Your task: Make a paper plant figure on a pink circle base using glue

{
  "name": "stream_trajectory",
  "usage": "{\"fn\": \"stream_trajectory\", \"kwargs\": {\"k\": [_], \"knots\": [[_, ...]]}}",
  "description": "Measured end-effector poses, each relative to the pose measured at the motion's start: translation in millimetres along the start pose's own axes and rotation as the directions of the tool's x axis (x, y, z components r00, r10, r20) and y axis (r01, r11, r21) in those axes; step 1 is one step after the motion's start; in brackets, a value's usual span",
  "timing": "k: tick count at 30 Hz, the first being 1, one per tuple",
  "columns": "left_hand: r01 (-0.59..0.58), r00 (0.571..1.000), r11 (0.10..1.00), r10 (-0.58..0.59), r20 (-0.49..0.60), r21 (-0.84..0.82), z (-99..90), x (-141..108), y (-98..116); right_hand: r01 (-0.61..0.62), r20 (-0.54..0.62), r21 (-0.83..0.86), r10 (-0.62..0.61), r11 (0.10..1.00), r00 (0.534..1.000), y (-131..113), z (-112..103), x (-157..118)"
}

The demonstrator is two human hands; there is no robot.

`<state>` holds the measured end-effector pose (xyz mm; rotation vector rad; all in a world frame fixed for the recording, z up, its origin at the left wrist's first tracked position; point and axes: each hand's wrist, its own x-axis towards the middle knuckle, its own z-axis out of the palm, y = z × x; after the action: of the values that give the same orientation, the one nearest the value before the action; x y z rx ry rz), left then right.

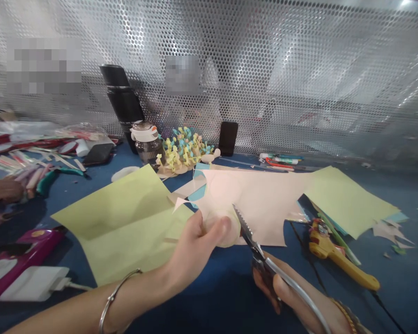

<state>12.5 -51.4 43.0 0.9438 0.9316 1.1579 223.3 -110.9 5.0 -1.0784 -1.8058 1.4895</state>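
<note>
Two hands: apart but close, both working at one pale pink paper sheet.
Left hand: pinches the sheet's rounded lobe between thumb and fingers.
Right hand: clamped on the handles of steel scissors, serrated blades at the lobe's edge.
Sheet axis: long side runs sideways, extending rightward from the hands; left hand nearer.
Around: folded yellow-green paper sheet under the left hand's side; yellow glue gun to the right, on a blue tabletop.

The left hand pinches, thumb on top; the right hand curls closed nearby.
</note>
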Motion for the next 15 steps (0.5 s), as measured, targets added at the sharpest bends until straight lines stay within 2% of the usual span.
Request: {"fn": "stream_trajectory", "kwargs": {"k": [4,15], "knots": [[-0.051,0.998,0.973,0.040,0.053,0.226,1.9,-1.9,3.6,0.007,-0.011,-0.018,-0.008,1.000,1.000,-0.5,0.3,-0.6],[-0.062,0.994,0.973,0.039,0.106,0.221,3.7,-1.2,9.3,-0.038,-0.037,0.014,0.038,0.999,0.999,1.9,2.7,0.7]]}}
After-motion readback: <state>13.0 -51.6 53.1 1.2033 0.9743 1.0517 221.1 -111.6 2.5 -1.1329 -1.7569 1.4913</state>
